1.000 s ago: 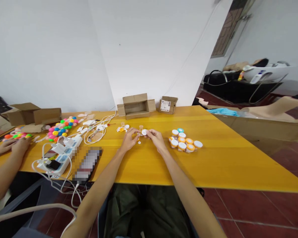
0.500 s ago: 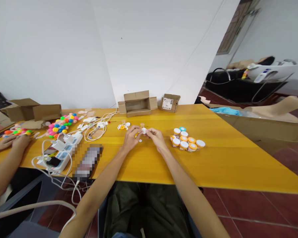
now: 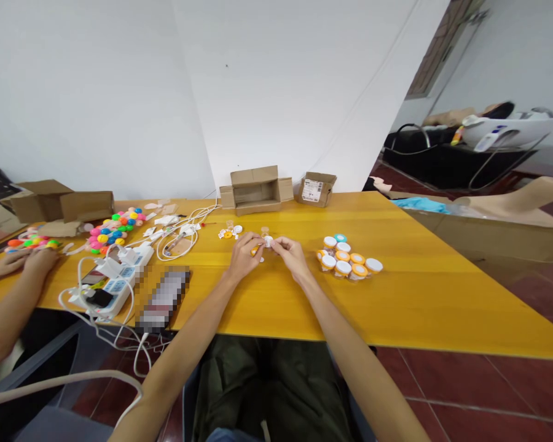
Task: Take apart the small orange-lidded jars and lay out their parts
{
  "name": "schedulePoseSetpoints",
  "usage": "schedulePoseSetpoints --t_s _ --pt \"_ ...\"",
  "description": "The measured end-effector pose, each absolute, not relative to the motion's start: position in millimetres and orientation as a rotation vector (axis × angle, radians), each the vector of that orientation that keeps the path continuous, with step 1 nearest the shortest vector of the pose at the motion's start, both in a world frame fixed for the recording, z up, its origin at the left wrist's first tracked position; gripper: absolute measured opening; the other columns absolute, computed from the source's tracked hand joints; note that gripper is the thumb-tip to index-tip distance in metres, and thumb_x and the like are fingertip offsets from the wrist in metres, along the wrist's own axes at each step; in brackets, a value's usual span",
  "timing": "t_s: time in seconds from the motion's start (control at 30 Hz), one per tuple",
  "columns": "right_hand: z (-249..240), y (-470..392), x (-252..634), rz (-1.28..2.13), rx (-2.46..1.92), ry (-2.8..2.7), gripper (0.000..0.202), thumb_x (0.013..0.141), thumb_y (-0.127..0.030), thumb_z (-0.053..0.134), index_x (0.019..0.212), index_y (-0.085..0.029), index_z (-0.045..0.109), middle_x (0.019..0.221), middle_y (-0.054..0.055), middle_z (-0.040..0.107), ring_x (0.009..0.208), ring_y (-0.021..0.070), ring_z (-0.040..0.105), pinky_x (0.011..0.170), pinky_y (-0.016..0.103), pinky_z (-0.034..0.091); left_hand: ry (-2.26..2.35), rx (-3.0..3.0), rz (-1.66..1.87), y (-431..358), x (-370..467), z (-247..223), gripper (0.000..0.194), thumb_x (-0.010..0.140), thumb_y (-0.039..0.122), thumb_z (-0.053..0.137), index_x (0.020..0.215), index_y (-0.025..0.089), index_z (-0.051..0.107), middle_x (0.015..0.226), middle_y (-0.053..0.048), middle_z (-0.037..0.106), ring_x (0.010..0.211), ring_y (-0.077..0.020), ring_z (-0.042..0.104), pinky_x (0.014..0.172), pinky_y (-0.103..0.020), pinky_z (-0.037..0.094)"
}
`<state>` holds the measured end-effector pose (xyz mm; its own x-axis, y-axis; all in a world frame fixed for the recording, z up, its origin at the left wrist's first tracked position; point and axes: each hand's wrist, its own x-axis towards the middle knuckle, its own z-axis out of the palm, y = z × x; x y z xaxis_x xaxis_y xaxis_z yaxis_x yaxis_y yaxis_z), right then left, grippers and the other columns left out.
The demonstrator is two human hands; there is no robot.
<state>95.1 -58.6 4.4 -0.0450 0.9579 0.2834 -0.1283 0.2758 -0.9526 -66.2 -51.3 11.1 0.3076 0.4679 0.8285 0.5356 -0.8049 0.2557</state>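
My left hand [image 3: 245,258] and my right hand [image 3: 291,255] meet over the table, with fingertips closed on a small white round piece [image 3: 268,241], perhaps a lid part. Its details are too small to make out. A bit of orange [image 3: 254,250] shows by my left fingers, and a tiny white disc [image 3: 261,259] lies just below them. Behind my hands stands a small clear cup [image 3: 264,231]. Further left are loose white and orange rings [image 3: 228,234] and another clear cup [image 3: 230,224]. To the right sits a cluster of small jars [image 3: 343,268] with white, orange and teal lids.
Two open cardboard boxes [image 3: 257,205] [image 3: 316,189] stand against the wall. Left lie a white cable [image 3: 198,215], a power strip [image 3: 124,281], a phone [image 3: 163,299] and colourful balls [image 3: 113,232]. Another person's hands [image 3: 32,263] rest at the far left.
My hands stay almost in place around the white piece, with only slight finger movement. The whole view has shifted a little.
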Motion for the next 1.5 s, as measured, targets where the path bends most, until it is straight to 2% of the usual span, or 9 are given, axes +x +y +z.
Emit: schedulePoseSetpoints --t_s 0.43,0.53,0.77,1.03,1.13,1.2,1.3,1.4,1.5 --pt "1.3 -56.0 95.6 1.058 -0.878 -1.327 0.038 0.070 -0.060 0.071 0.069 -0.022 0.068 0.068 0.001 0.067 0.069 0.0175 0.058 0.064 0.029 0.047 -1.147 -2.616 -1.754 -53.4 -60.4 13.5 0.008 0.084 0.015 0.062 0.079 0.022 0.065 0.076 0.000 0.067 0.071 -0.0143 0.062 0.068 -0.028 0.050" --pt "2.2 -56.5 94.9 1.107 -0.858 -1.286 0.040 0.068 -0.062 0.072 0.073 -0.023 0.069 0.074 0.003 0.070 0.073 0.0192 0.062 0.066 0.030 0.049 -1.272 -2.604 -1.781 -52.3 -60.6 12.4 0.007 0.082 0.016 0.064 0.085 0.022 0.064 0.076 0.001 0.067 0.070 -0.0137 0.062 0.066 -0.027 0.049" --pt "1.7 -56.8 96.0 1.246 -0.835 -1.213 0.042 0.067 -0.064 0.074 0.078 -0.023 0.071 0.077 0.003 0.073 0.074 0.0192 0.065 0.070 0.031 0.051 -1.236 -2.721 -1.777 -52.7 -61.6 16.0 0.028 0.077 0.017 0.070 0.104 0.022 0.063 0.095 -0.003 0.069 0.080 -0.0158 0.063 0.067 -0.027 0.048" --pt "1.7 -57.7 96.1 1.283 -0.852 -1.231 0.047 0.065 -0.067 0.073 0.078 -0.022 0.071 0.073 0.003 0.072 0.075 0.0193 0.064 0.070 0.031 0.048 -1.257 -2.749 -1.754 -52.2 -62.5 14.7 0.026 0.080 0.021 0.071 0.105 0.022 0.065 0.096 -0.003 0.071 0.080 -0.0158 0.063 0.070 -0.029 0.049" --pt "1.4 -56.7 96.2 1.236 -0.864 -1.278 0.046 0.071 -0.067 0.068 0.078 -0.022 0.070 0.073 0.002 0.072 0.074 0.0193 0.064 0.069 0.030 0.048 -1.228 -2.735 -1.745 -51.9 -63.3 15.1 0.026 0.080 0.020 0.070 0.105 0.022 0.065 0.095 -0.003 0.071 0.080 -0.0156 0.063 0.070 -0.028 0.049" --pt "0.0 -55.0 96.5 1.156 -0.892 -1.324 0.042 0.077 -0.063 0.062 0.076 -0.022 0.069 0.073 0.002 0.071 0.073 0.0197 0.064 0.069 0.031 0.048 -1.209 -2.708 -1.737 -52.0 -63.8 16.0 0.025 0.080 0.021 0.071 0.104 0.023 0.066 0.092 -0.002 0.071 0.079 -0.0155 0.063 0.070 -0.028 0.050" --pt "-3.0 -53.2 95.3 0.978 -0.953 -1.452 0.027 0.084 -0.046 0.058 0.072 -0.022 0.067 0.073 0.001 0.070 0.073 0.0198 0.064 0.072 0.032 0.049 -1.204 -2.649 -1.730 -51.9 -65.2 16.5 0.024 0.080 0.020 0.071 0.103 0.023 0.066 0.089 -0.001 0.071 0.077 -0.0155 0.063 0.070 -0.029 0.050" --pt "-4.9 -55.8 91.5 0.851 -0.995 -1.647 0.012 0.081 -0.025 0.058 0.073 -0.023 0.067 0.077 0.000 0.071 0.075 0.0189 0.064 0.075 0.031 0.050 -1.237 -2.604 -1.719 -51.2 -67.2 15.5 0.024 0.080 0.019 0.071 0.103 0.024 0.066 0.088 -0.001 0.070 0.076 -0.0158 0.062 0.070 -0.029 0.050" --pt "-4.3 -61.5 88.1 0.712 -1.049 -1.842 0.012 0.075 -0.014 0.061 0.079 -0.023 0.068 0.087 0.002 0.072 0.080 0.0190 0.064 0.078 0.031 0.050 -1.254 -2.571 -1.710 -50.1 -68.4 13.9 0.026 0.079 0.017 0.070 0.103 0.024 0.066 0.088 -0.001 0.070 0.076 -0.0156 0.061 0.069 -0.029 0.050"
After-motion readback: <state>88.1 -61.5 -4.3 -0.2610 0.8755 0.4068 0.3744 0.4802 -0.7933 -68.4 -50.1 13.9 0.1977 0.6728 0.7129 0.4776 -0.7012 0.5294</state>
